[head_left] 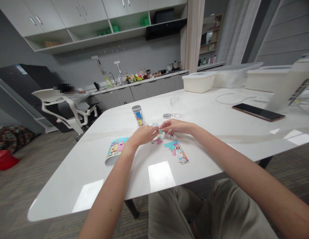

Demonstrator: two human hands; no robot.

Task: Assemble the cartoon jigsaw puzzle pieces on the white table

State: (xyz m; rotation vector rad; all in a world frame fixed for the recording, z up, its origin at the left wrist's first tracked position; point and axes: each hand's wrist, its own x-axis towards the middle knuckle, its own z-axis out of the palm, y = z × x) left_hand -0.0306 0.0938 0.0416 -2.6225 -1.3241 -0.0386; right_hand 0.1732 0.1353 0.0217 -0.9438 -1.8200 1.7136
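Loose jigsaw pieces [159, 135] lie in a small heap on a white surface [146, 156], between a person's left hand [146, 133] and right hand [174, 126]. Fingers on both are bent over the heap; whether either grips a piece cannot be told. Nearer the person lies a partly joined puzzle section [178, 151]; left, a curled picture sheet [116, 147]. Beyond stand a lidded canister [138, 115] and a clear jar [174, 108].
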